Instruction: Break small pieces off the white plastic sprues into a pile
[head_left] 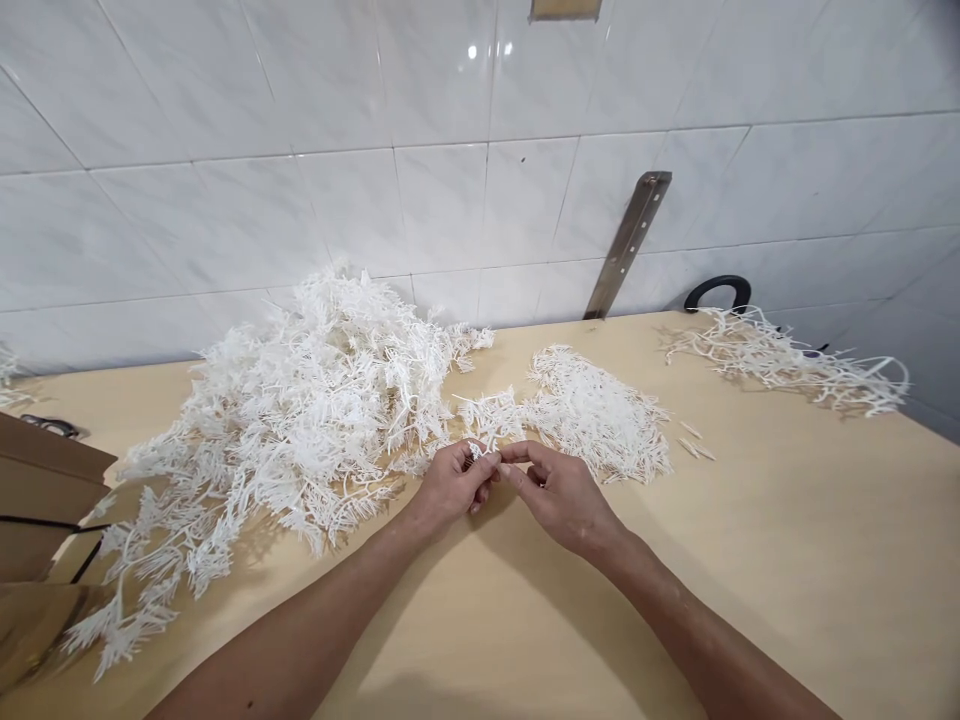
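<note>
Brown cardboard, in the form of a box (pixel 49 480), stands at the left edge of a pale wooden table (pixel 787 560), with a dark cord (pixel 45 522) across it and a small dark loop (pixel 52 426) lying behind. To its right, a large pile of white plastic branches (pixel 300 400) spreads from the table's back edge, against the wall (pixel 442 210), toward the front left corner, its lowest sprays trailing beside the box. Near the middle of the table, a person's left hand (pixel 455 480) has thumb and forefinger clamped on a white sprig (pixel 491 415), which shows just beyond the knuckles, between the pile and a smaller heap. The right hand (pixel 561 495) meets it there, thumb and forefinger close together at the left fingertips; whether they pinch the sprig cannot be told. Beyond the right hand lies the smaller heap of short white tips (pixel 600 410), a few loose bits (pixel 696 449) just beside its right end. Behind, a metal strip (pixel 628 245) stands slanted by the wall at the back edge. Farther right, toward the back right corner, a black curved handle (pixel 718 285) rises behind a tangle of bare white stems (pixel 795 360).
</note>
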